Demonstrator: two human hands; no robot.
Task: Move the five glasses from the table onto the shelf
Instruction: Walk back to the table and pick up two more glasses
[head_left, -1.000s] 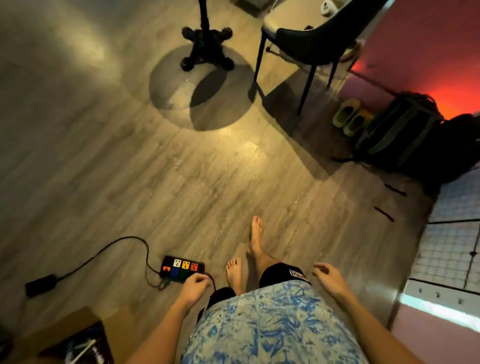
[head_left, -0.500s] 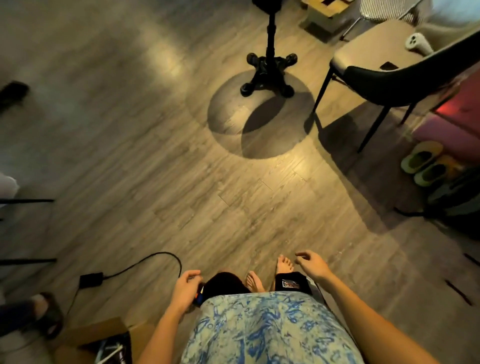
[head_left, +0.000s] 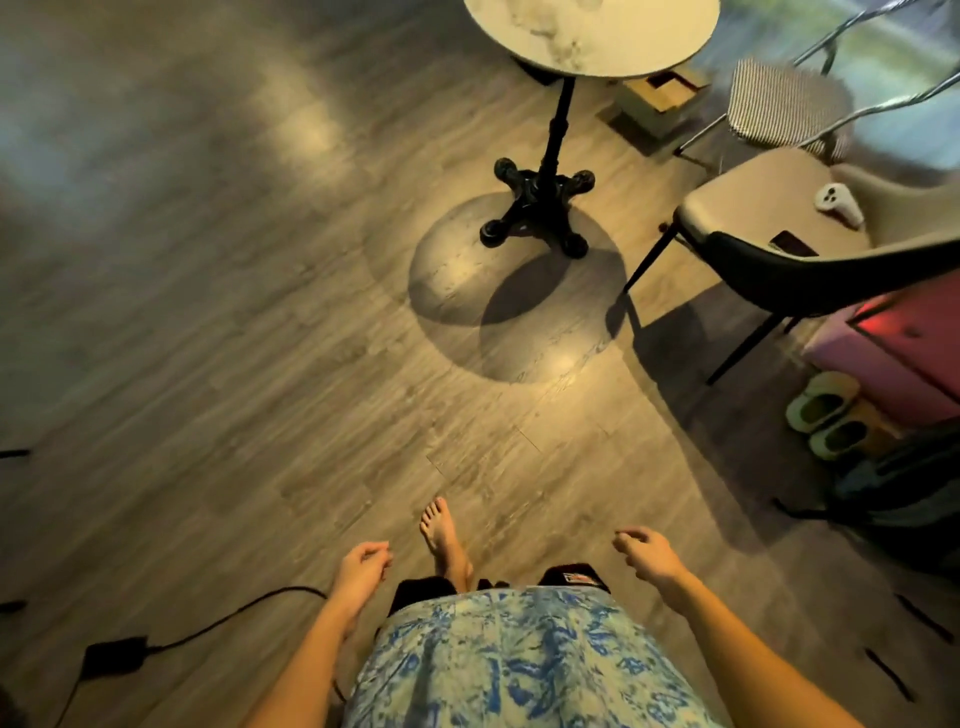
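Both your hands empty, left hand (head_left: 361, 570) in a loose half-curled grip, right hand (head_left: 649, 557) likewise, touching nothing, round counter (head_left: 592, 36) well ahead, no glasses seen on its visible part.

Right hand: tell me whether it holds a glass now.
No. The right hand hangs loosely curled with nothing in it, as does the left hand.
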